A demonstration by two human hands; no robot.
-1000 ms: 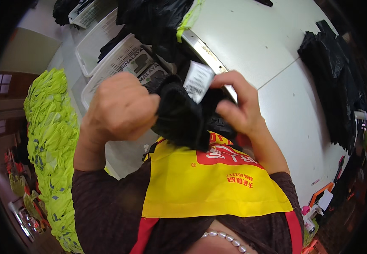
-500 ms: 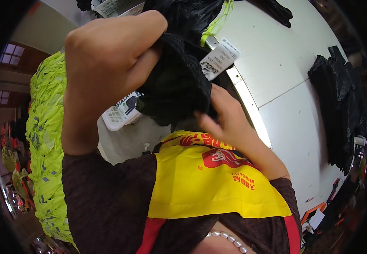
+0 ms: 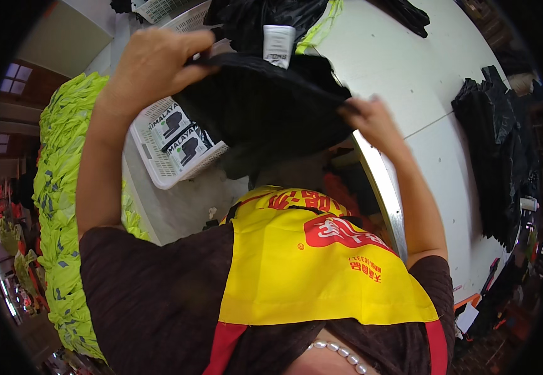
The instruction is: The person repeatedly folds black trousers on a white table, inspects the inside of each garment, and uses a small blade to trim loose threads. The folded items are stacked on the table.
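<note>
Head view: we hold the black knitted fabric garment [image 3: 265,106] stretched flat between both hands, above the table edge. Left hand [image 3: 152,65] at 11 o'clock pinches its edge; right hand [image 3: 371,119] at 2 o'clock grips the opposite edge. White tag [image 3: 279,45] at 12. White plastic basket [image 3: 159,169] at 9. Spreading looks underway; we judge folding not yet done.

We see a big white table [image 3: 409,69] running up and off to the right of the fingers, with a metal edge [image 3: 381,187] below them. Down to the left of the fingers lies grey floor [image 3: 177,206], a white basket [image 3: 152,169] on it and a long heap of bright yellow-green cloth [image 3: 59,206] beyond. Farther left, small windows [image 3: 15,72] glow in a dark wall.
</note>
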